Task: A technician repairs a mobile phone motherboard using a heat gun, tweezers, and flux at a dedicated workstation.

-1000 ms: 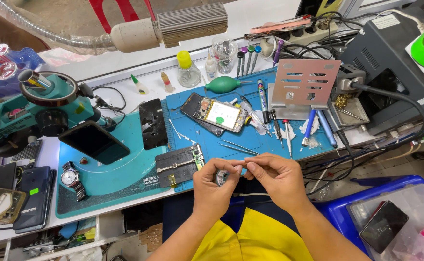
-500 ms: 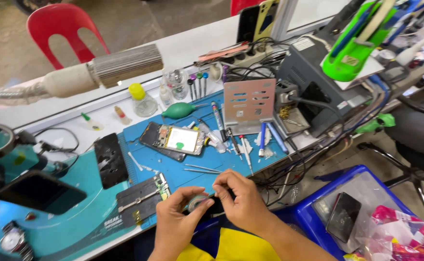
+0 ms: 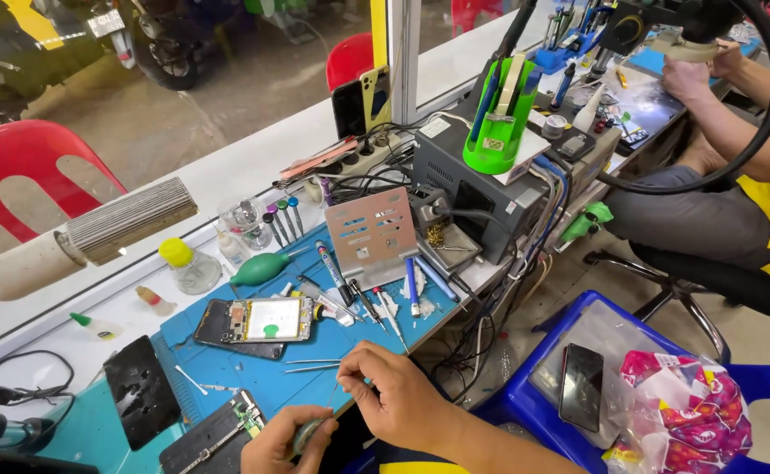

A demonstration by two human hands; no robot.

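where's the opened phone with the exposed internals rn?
Head view, lower left: the opened phone with exposed internals lies flat on the blue work mat, just below the green rubber air-blower bulb.

Just beyond the grip, an opened phone lies on the blue mat, with tweezers between them. Farther off stand a green air blower, a perforated metal stand and a grey power unit. Off to the right, a dark phone rests on a blue bin.
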